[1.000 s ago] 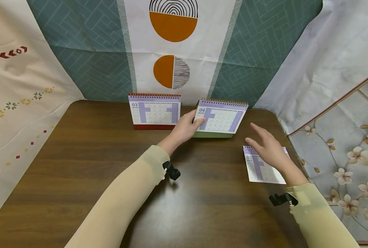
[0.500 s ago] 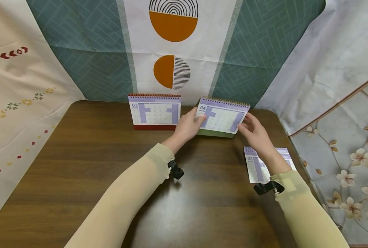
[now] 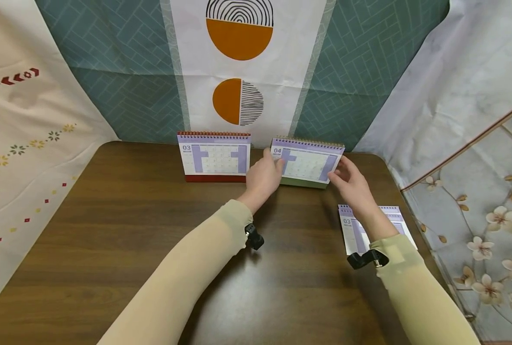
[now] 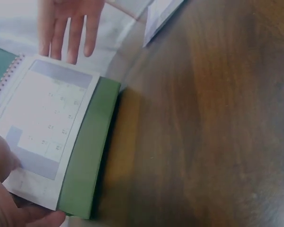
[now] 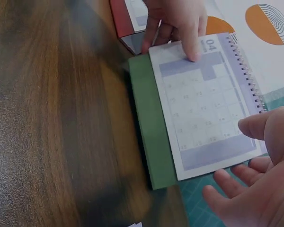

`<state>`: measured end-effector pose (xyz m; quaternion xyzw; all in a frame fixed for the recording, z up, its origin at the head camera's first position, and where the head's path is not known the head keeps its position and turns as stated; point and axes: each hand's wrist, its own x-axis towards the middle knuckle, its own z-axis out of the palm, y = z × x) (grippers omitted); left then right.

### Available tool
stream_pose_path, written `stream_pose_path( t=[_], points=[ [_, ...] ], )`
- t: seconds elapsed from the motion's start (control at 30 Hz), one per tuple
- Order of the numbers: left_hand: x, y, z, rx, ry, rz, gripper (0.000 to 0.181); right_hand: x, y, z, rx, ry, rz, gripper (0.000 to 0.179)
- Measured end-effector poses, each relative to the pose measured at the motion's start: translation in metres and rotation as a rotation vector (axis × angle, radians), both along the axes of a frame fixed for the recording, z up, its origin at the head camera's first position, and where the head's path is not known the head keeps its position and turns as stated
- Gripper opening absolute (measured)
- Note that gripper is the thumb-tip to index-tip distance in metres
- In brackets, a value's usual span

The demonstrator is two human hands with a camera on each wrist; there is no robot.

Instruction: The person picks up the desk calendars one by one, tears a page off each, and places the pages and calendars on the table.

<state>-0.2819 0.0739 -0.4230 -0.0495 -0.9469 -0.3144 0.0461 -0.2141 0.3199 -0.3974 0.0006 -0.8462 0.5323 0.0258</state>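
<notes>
A green-based desk calendar (image 3: 304, 162) showing 04 stands angled at the back of the table. My left hand (image 3: 263, 176) grips its left side, thumb on the page and fingers behind the edge, as the right wrist view shows. At the opposite side is my right hand (image 3: 354, 186), its thumb overlapping the page and its loosely extended fingertips beside the edge. To the left, a red-based desk calendar (image 3: 215, 155) showing 03 stands upright. A smaller calendar sheet (image 3: 355, 235) marked 03 lies under my right forearm, partly hidden.
The brown wooden table (image 3: 122, 230) ends at a patterned cloth backdrop (image 3: 131, 96). A pale embroidered cloth (image 3: 27, 158) hangs on the left, and a floral cloth (image 3: 493, 225) on the right.
My right hand has come up and left from above the loose sheet to the green-based calendar's right side. The calendar has shifted slightly left, and my left hand still holds it.
</notes>
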Motion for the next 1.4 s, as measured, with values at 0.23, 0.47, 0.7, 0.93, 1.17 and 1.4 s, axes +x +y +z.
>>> stream_pose_path(
  t=[0.23, 0.47, 0.7, 0.93, 1.17, 1.4],
  points=[
    [-0.015, -0.007, -0.039, 0.212, 0.025, 0.029, 0.049, 0.000, -0.001, -0.006, 0.013, -0.010, 0.020, 0.076],
    [0.005, -0.006, -0.049, 0.359, 0.026, 0.005, 0.058, 0.000, -0.003, -0.010, 0.013, -0.032, 0.063, 0.077],
    [-0.006, 0.001, -0.071, 0.330, -0.016, 0.019, 0.072, -0.013, -0.002, -0.013, -0.007, -0.044, 0.070, 0.076],
    [-0.010, 0.003, -0.078, 0.304, -0.043, 0.011, 0.076, -0.023, 0.003, -0.015, 0.000, -0.074, 0.076, 0.077],
    [-0.007, 0.001, -0.073, 0.337, -0.049, 0.000, 0.077, -0.024, 0.003, -0.015, 0.010, -0.085, 0.075, 0.078],
    [-0.013, -0.002, -0.069, 0.331, -0.076, -0.030, 0.077, -0.028, 0.004, -0.018, 0.011, -0.073, 0.066, 0.076]
  ],
)
